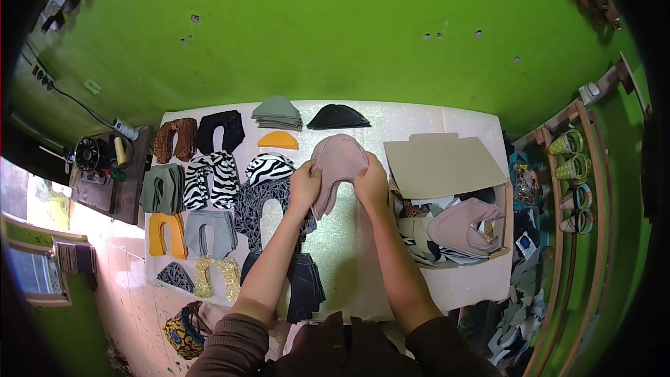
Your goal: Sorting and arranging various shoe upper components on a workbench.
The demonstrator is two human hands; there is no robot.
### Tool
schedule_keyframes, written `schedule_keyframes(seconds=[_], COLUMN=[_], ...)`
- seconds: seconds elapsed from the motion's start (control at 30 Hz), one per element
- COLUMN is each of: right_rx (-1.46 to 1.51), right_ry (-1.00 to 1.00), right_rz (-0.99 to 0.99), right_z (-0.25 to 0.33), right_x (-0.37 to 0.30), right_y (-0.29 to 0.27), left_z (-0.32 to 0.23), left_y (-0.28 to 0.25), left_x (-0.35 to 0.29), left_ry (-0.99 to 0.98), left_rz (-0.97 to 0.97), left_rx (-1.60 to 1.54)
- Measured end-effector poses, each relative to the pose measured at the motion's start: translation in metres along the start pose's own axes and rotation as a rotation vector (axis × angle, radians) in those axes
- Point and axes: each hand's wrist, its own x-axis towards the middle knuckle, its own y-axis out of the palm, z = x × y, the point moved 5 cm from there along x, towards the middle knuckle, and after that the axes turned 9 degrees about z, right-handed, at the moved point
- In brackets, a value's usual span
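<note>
A stack of dusty-pink, U-shaped cut pieces of fabric or leatherette [340, 157] is held up over the table's middle. My left hand [305, 187] grips its left side, and my right hand [370, 183] grips the right side. The curved end points away from me. Just left of the stack lie zebra-striped pieces [269, 167] and black-and-grey patterned U-shapes [257, 202]. To the right, an open cardboard box [504, 220] holds more dusty-pink pieces [460, 227] among mixed scraps.
Stacks of cut pieces cover the table's left half, among them yellow U-shapes [166, 234] and green half-rounds [276, 112]. A black half-round stack [338, 116] lies at the back. A sewing machine [87, 155] stands left; a wooden rack with sandals [574, 167] stands right.
</note>
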Motion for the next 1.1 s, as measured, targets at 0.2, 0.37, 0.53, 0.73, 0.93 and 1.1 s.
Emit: schedule_keyframes(seconds=[0.2,0.37,0.53,0.73,0.93,1.1], right_rx=[0.039,-0.082,-0.391,-0.529,-0.543,-0.561], right_ry=[0.053,-0.06,-0.237,-0.104,-0.118,-0.034], right_rz=[0.04,-0.039,0.052,0.137,0.104,0.092], right_z=[-0.003,-0.009,-0.007,-0.025,-0.028,-0.021], right_x=[0.01,0.012,0.011,0.027,0.028,0.027], right_y=[0.009,0.029,0.052,0.064,0.067,0.063], left_z=[0.001,-0.021,-0.021,-0.001,0.008,-0.001], left_y=[-0.007,0.004,0.029,0.042,0.047,0.044], left_x=[0.002,-0.011,-0.002,0.027,0.03,0.034], left_ry=[0.041,0.351,0.541,0.473,0.455,0.354], left_rz=[0.004,-0.091,0.013,0.027,0.049,0.172], left_rx=[-0.003,0.32,0.695,0.875,0.841,0.803])
